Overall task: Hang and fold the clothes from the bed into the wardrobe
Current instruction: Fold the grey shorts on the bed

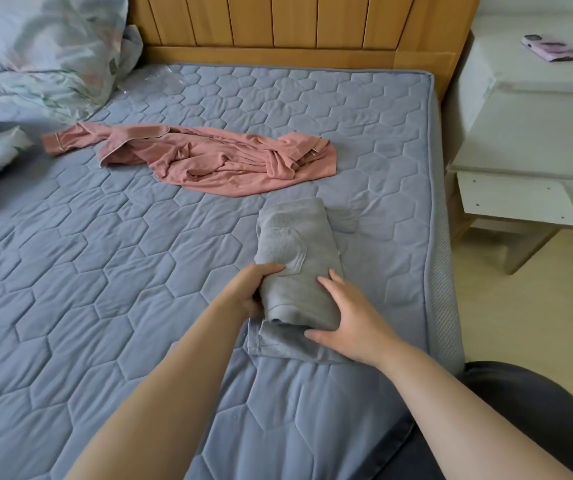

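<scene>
Fold (295, 265) at 4 o'clock on bed (105, 271): left hand (250, 289) clamped round its 9 o'clock edge, right hand (351, 323) flat, fingers apart, at 4 o'clock, seemingly keeping layers square

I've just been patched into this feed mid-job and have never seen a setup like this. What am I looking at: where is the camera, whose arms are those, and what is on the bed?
There is no machine here: a person wears one wide camera on the head, looking forward and down, so the two bare arms are their own. The left hand grips the left edge of a folded grey garment, thumb on top; the right hand lies flat on its near end. The garment rests on the quilted grey-blue bed. Behind it lies a crumpled pink garment, untouched. At the far left floral bedding is heaped, and a phone lies on the white nightstand beside the bed. No wardrobe is in view.
</scene>
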Available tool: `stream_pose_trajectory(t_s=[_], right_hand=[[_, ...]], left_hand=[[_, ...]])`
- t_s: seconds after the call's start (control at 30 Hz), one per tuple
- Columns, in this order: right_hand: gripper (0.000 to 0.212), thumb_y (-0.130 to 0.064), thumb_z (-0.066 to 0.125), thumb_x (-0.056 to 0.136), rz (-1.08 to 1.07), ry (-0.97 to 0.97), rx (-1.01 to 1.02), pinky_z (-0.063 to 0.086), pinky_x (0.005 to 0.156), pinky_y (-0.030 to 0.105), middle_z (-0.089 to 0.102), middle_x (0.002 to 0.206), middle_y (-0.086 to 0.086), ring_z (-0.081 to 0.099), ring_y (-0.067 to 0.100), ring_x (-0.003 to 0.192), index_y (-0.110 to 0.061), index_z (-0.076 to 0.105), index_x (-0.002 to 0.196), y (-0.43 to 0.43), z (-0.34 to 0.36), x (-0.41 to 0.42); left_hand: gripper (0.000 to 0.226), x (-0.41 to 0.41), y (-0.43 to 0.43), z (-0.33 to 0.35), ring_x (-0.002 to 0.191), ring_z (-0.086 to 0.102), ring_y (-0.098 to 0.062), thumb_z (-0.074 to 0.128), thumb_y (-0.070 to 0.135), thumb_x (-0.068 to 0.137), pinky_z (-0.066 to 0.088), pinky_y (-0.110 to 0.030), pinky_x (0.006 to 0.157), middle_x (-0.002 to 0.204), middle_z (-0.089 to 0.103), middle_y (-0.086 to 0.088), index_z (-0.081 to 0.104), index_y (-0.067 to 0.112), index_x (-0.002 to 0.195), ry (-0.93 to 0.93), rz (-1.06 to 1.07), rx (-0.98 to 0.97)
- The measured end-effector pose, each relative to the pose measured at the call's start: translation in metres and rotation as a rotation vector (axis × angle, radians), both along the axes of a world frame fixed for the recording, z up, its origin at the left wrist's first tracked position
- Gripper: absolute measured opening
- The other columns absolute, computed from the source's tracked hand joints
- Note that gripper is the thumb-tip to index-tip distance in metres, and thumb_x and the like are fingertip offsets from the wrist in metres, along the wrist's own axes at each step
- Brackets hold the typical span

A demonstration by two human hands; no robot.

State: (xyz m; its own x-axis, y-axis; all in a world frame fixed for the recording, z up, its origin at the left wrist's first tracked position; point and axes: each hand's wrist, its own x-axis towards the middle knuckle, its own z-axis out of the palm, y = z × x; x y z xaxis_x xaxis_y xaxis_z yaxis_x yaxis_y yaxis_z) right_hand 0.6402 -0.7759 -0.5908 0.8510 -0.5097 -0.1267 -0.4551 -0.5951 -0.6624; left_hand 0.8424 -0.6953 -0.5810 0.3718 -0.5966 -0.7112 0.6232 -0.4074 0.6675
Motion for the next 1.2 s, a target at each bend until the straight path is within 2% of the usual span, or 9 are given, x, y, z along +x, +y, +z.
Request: stream_pose_trajectory(t_s=[0.07, 0.17, 0.3, 0.4, 0.53, 0.67, 0.83, 1.0, 1.2], right_hand=[[0.082, -0.035, 0.066, 0.082, 0.066, 0.049, -0.145, 0.010, 0.117, 0.026, 0.008, 0.160, -0.002, 0.011, 0.015, 0.146, -0.026, 0.021, 0.151, -0.003, -0.003, -0.003], [0.077, -0.005, 0.049, 0.088, 0.177, 0.162, -0.314, 0.010, 0.118, 0.030, 0.002, 0.161, 0.001, 0.007, 0.016, 0.146, -0.025, 0.012, 0.153, 0.002, -0.008, -0.004], [0.071, 0.005, 0.044, 0.088, 0.151, 0.103, -0.388, 0.022, 0.116, 0.039, 0.013, 0.159, 0.011, 0.017, 0.025, 0.145, -0.017, 0.021, 0.151, 0.012, -0.007, -0.001], [0.044, 0.014, 0.061, 0.066, 0.135, -0.112, -0.506, 0.053, 0.076, 0.042, 0.060, 0.110, 0.020, 0.060, 0.037, 0.097, -0.001, 0.065, 0.108, 0.014, -0.003, 0.000], [0.029, 0.016, 0.068, 0.044, 0.280, -0.163, -0.582, 0.041, 0.041, 0.029, 0.051, 0.064, 0.007, 0.052, 0.025, 0.058, -0.007, 0.054, 0.056, 0.023, 0.002, 0.001], [0.026, -0.002, 0.074, 0.043, 0.393, -0.133, -0.662, 0.043, 0.048, 0.027, 0.051, 0.063, 0.003, 0.053, 0.021, 0.058, -0.013, 0.054, 0.055, 0.029, 0.003, 0.005], [0.026, -0.013, 0.058, 0.072, 0.359, -0.194, -0.761, 0.046, 0.065, 0.033, 0.056, 0.081, 0.001, 0.054, 0.021, 0.072, -0.014, 0.066, 0.098, 0.050, -0.001, 0.026], [0.014, -0.006, 0.061, 0.059, 0.404, -0.248, -0.834, 0.042, 0.052, 0.025, 0.054, 0.060, -0.003, 0.052, 0.015, 0.055, -0.019, 0.063, 0.062, 0.061, 0.009, 0.052], [0.035, -0.006, 0.076, 0.034, 0.645, -0.082, -0.783, 0.036, 0.046, 0.020, 0.046, 0.053, -0.009, 0.048, 0.010, 0.050, -0.025, 0.050, 0.045, 0.077, 0.002, 0.044]], left_hand=[[0.056, -0.005, 0.005, -0.003, 0.099, 0.066, -0.029, 0.072, 0.017, 0.081, 0.057, -0.039, 0.071, 0.116, 0.066, -0.011, 0.050, 0.011, 0.132, -0.109, 0.024, 0.024], [0.088, -0.009, 0.014, -0.011, 0.118, 0.051, -0.026, 0.073, 0.021, 0.080, 0.046, -0.037, 0.088, 0.133, 0.048, -0.007, 0.019, 0.019, 0.150, -0.865, -0.048, 0.241], [0.066, -0.009, 0.006, -0.005, 0.140, 0.022, -0.030, 0.058, 0.016, 0.090, 0.020, -0.039, 0.113, 0.154, 0.027, -0.007, 0.029, 0.021, 0.148, -1.567, -0.249, 0.129], [0.048, -0.002, -0.009, -0.011, 0.146, 0.007, -0.027, 0.041, 0.031, 0.099, 0.011, -0.045, 0.116, 0.159, 0.018, 0.000, 0.034, 0.027, 0.147, -1.576, -0.551, 0.073], [0.054, 0.014, -0.007, -0.033, 0.147, -0.008, -0.014, 0.028, 0.044, 0.101, 0.007, -0.047, 0.118, 0.160, 0.001, 0.012, 0.009, 0.036, 0.151, -1.425, -0.815, 0.193], [0.053, 0.034, -0.009, -0.041, 0.146, -0.008, -0.010, 0.025, 0.042, 0.102, 0.006, -0.045, 0.119, 0.160, -0.002, 0.013, 0.007, 0.035, 0.151, -1.322, -0.835, 0.214], [0.052, 0.030, -0.014, -0.043, 0.146, -0.009, -0.011, 0.024, 0.040, 0.103, 0.002, -0.046, 0.117, 0.160, -0.003, 0.011, 0.007, 0.033, 0.152, -1.298, -0.867, 0.225], [0.052, 0.037, -0.025, -0.033, 0.147, -0.011, -0.016, 0.022, 0.038, 0.104, -0.003, -0.036, 0.120, 0.161, -0.002, 0.005, 0.007, 0.027, 0.152, -1.213, -0.993, 0.250], [0.051, 0.045, -0.031, -0.028, 0.147, -0.010, -0.015, 0.021, 0.037, 0.104, -0.005, -0.032, 0.119, 0.161, -0.002, 0.004, 0.007, 0.026, 0.153, -1.174, -1.085, 0.256]])
